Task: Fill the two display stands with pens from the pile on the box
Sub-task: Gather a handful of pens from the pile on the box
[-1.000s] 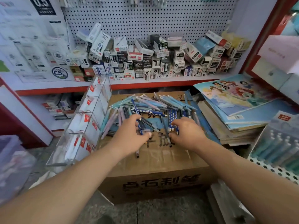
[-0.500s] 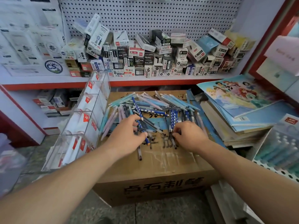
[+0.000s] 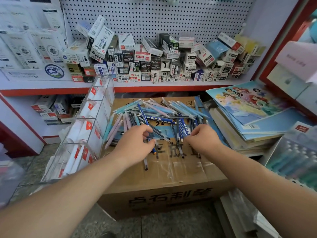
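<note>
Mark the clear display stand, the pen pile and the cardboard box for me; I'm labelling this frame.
clear display stand (image 3: 89,133), head view, labelled side wall.
pen pile (image 3: 159,110), head view, pale blue pens at the back.
cardboard box (image 3: 171,174), head view, bare taped top.

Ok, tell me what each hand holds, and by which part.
The left hand pinches a few dark pens around mid-barrel, with ends poking out below the palm. The right hand pinches blue dotted pens near their lower ends.

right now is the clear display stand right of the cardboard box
No, the clear display stand is at the cardboard box's left; books lie at its right.
</note>
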Demonstrator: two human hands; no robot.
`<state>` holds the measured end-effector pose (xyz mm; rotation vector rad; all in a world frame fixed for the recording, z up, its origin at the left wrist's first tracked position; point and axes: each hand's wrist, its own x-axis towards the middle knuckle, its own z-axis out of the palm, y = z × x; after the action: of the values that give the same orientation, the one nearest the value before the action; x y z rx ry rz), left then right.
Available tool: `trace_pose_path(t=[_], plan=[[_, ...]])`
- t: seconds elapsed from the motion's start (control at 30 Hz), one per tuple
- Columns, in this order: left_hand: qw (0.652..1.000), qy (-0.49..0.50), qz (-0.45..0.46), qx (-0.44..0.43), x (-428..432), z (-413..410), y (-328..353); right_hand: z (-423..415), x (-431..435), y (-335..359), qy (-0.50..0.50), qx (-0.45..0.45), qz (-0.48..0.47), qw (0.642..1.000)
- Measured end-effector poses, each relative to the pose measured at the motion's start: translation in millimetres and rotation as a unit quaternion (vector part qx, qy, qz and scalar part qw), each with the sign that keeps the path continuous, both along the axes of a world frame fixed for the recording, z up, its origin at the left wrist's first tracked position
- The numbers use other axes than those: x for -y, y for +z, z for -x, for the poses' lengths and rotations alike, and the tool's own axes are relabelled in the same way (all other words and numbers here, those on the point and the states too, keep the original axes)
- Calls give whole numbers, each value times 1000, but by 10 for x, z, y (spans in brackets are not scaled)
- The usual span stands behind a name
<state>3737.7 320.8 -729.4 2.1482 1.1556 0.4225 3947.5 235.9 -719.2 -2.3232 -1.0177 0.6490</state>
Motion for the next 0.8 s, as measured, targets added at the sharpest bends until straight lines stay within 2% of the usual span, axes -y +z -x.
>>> trace_pose_path(t=[0.13, 0.27, 0.33, 0.4, 0.47, 0.57, 0.67, 0.8], plan=[[997, -2, 66, 50, 10, -96, 1, 119, 114, 88, 3, -110, -74, 991], [963, 17, 205, 174, 71, -207, 30, 315, 232, 44, 129, -153, -121, 972], [935, 35, 270, 228, 123, -244, 74, 350, 254, -8, 176, -140, -123, 967], [924, 47, 293, 242, 157, -257, 111, 325, 239, -44, 198, -121, -121, 965], [928, 53, 284, 235, 158, -244, 128, 240, 188, -89, 191, -73, -108, 973], [941, 53, 259, 210, 123, -186, 109, 53, 125, -138, 143, 48, -62, 987], [949, 48, 245, 191, 83, -129, 55, -63, 88, -190, 120, 75, -30, 989], [954, 44, 236, 178, 43, -72, 11, -10, 6, -256, 144, 113, 53, 982]])
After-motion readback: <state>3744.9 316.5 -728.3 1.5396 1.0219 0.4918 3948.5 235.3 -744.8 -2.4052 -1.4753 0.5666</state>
